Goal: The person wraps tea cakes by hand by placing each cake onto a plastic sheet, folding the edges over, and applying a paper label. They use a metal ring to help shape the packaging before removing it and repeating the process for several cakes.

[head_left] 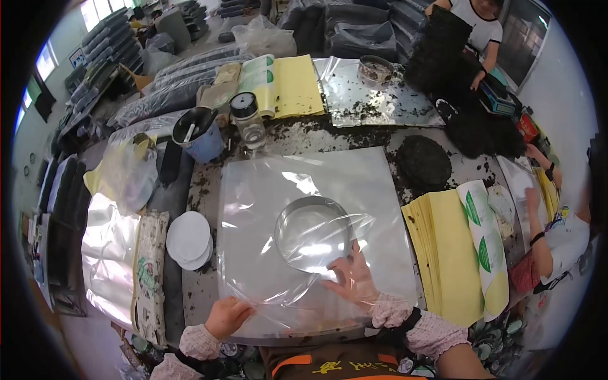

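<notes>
A wide metal ring (278, 244) rests on a stack of clear plastic sheets (253, 202) in front of me. My right hand (353, 278) grips the ring's lower right rim, thumb and fingers curved round it. Shiny folds of film overlap the ring and spread toward my left hand (229, 318). That hand is closed, pinching the film near the front left of the stack. Two white discs (189, 237) lie to the left of the sheets.
A lidded jar (247, 120) and a blue bucket (204, 142) stand behind. Yellow paper (443, 253) lies right, below a round dark cake (424, 162). Dark flakes litter the table and a metal tray (373, 104). A person (487, 31) handles dark sheets; another person (560, 240) is at right.
</notes>
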Available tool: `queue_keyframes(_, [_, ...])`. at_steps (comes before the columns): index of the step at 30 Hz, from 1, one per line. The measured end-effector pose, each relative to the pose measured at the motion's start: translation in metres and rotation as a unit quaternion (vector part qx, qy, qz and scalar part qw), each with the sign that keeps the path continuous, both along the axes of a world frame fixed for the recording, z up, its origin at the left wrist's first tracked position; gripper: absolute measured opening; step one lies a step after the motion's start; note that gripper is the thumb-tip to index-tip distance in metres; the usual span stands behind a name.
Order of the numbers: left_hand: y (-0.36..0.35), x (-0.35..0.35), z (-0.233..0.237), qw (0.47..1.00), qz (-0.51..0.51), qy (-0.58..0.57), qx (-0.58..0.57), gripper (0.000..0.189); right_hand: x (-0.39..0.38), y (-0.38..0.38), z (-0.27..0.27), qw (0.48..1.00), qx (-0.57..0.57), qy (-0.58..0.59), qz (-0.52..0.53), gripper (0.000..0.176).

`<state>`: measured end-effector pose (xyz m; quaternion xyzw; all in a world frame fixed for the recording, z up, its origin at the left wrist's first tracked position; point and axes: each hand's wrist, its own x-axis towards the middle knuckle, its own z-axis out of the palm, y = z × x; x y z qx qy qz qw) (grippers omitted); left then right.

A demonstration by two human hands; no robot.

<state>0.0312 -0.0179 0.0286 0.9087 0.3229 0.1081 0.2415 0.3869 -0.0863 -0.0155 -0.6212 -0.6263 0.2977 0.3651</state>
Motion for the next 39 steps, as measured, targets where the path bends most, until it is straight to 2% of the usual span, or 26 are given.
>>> queue_keyframes(2, [0.022, 0.002, -0.002, 0.999, -0.008, 0.031, -0.024, 0.013, -0.001, -0.007, -0.019, 0.983, -0.025, 0.154, -0.096, 0.050])
queue_keyframes(4, [0.047, 0.006, 0.019, 0.999, -0.029, -0.001, -0.028, 0.014, -0.006, -0.064, -0.055, 0.983, 0.012, 0.178, -0.047, 0.044])
queue_keyframes(5, [0.063, -0.001, 0.009, 0.996, 0.055, 0.023, 0.071, 0.014, 0.010, -0.090, -0.060, 0.984, 0.104, -0.112, 0.088, 0.042])
queue_keyframes(6, [0.081, -0.013, -0.002, 0.975, 0.140, 0.044, 0.166, 0.014, 0.013, -0.105, -0.007, 0.977, 0.097, -0.135, 0.131, 0.042])
queue_keyframes(7, [0.098, -0.020, -0.009, 0.956, 0.187, 0.025, 0.224, 0.013, 0.016, -0.133, -0.010, 0.981, 0.091, -0.042, 0.166, 0.036])
queue_keyframes(9, [0.122, -0.031, -0.023, 0.928, 0.224, 0.005, 0.296, 0.013, 0.048, -0.159, 0.018, 0.954, -0.102, -0.139, 0.244, 0.029])
queue_keyframes(11, [0.126, -0.046, -0.036, 0.923, 0.193, 0.007, 0.332, 0.015, 0.105, -0.094, 0.063, 0.987, 0.005, -0.132, 0.087, 0.027])
queue_keyframes(12, [0.126, -0.047, -0.035, 0.933, 0.216, -0.007, 0.288, 0.015, 0.133, -0.061, 0.086, 0.991, 0.056, -0.123, 0.008, 0.027])
queue_keyframes(13, [0.123, -0.048, -0.032, 0.939, 0.241, -0.021, 0.244, 0.015, 0.175, -0.036, 0.071, 0.978, -0.047, -0.110, -0.170, 0.028])
queue_keyframes(14, [0.122, -0.047, -0.028, 0.942, 0.268, -0.035, 0.201, 0.015, 0.228, 0.005, 0.063, 0.948, 0.035, -0.222, -0.225, 0.028])
queue_keyframes(15, [0.121, -0.043, -0.023, 0.936, 0.318, -0.042, 0.143, 0.012, 0.280, 0.044, 0.048, 0.925, 0.125, -0.205, -0.295, 0.033])
queue_keyframes(17, [0.123, -0.038, -0.020, 0.928, 0.354, -0.075, 0.092, 0.010, 0.389, 0.101, -0.015, 0.805, 0.083, -0.389, -0.439, 0.049])
queue_keyframes(18, [0.121, -0.038, -0.017, 0.920, 0.376, -0.088, 0.066, 0.009, 0.417, 0.120, -0.027, 0.799, -0.073, -0.360, -0.476, 0.056])
queue_keyframes(19, [0.119, -0.037, -0.012, 0.912, 0.395, -0.101, 0.035, 0.009, 0.422, 0.129, -0.030, 0.791, -0.123, -0.367, -0.474, 0.059])
queue_keyframes(21, [0.117, -0.029, 0.003, 0.895, 0.428, -0.125, -0.023, 0.011, 0.424, 0.136, -0.040, 0.793, -0.154, -0.349, -0.476, 0.061])
queue_keyframes(22, [0.113, -0.016, 0.005, 0.899, 0.406, -0.157, 0.052, 0.012, 0.421, 0.137, -0.037, 0.802, -0.132, -0.325, -0.484, 0.059])
queue_keyframes(23, [0.107, 0.010, 0.006, 0.897, 0.378, -0.190, 0.126, 0.013, 0.404, 0.131, -0.031, 0.803, -0.026, -0.354, -0.478, 0.056])
queue_keyframes(25, [0.088, 0.084, 0.030, 0.929, 0.258, -0.186, 0.189, 0.014, 0.390, 0.134, -0.021, 0.833, 0.094, -0.237, -0.491, 0.053])
queue_keyframes(26, [0.084, 0.113, 0.022, 0.945, 0.141, -0.227, 0.187, 0.016, 0.385, 0.130, -0.016, 0.837, 0.151, -0.179, -0.494, 0.053])
queue_keyframes(27, [0.075, 0.142, 0.033, 0.973, 0.054, -0.177, 0.135, 0.018, 0.376, 0.128, -0.010, 0.861, 0.160, -0.036, -0.481, 0.055])
queue_keyframes(29, [0.071, 0.177, 0.004, 0.984, -0.033, -0.138, 0.106, 0.028, 0.343, 0.120, 0.002, 0.873, 0.174, 0.072, -0.449, 0.054])
queue_keyframes(32, [0.061, 0.183, 0.012, 0.977, 0.020, -0.197, 0.078, 0.034, 0.244, 0.105, 0.026, 0.897, 0.164, 0.180, -0.368, 0.055])
queue_keyframes(34, [0.061, 0.167, 0.030, 0.965, 0.017, -0.213, 0.155, 0.044, 0.158, 0.092, 0.054, 0.924, 0.037, 0.255, -0.282, 0.057])
queue_keyframes(36, [0.061, 0.163, 0.049, 0.956, 0.048, -0.204, 0.204, 0.048, 0.088, 0.088, 0.055, 0.944, 0.016, 0.255, -0.208, 0.056])
queue_keyframes(37, [0.068, 0.165, 0.052, 0.978, 0.077, -0.131, 0.144, 0.068, 0.068, 0.087, 0.053, 0.943, -0.045, 0.275, -0.182, 0.056])
queue_keyframes(39, [0.075, 0.164, 0.025, 0.984, 0.093, -0.076, 0.131, 0.083, 0.051, 0.083, 0.039, 0.987, 0.029, 0.097, -0.125, 0.073])
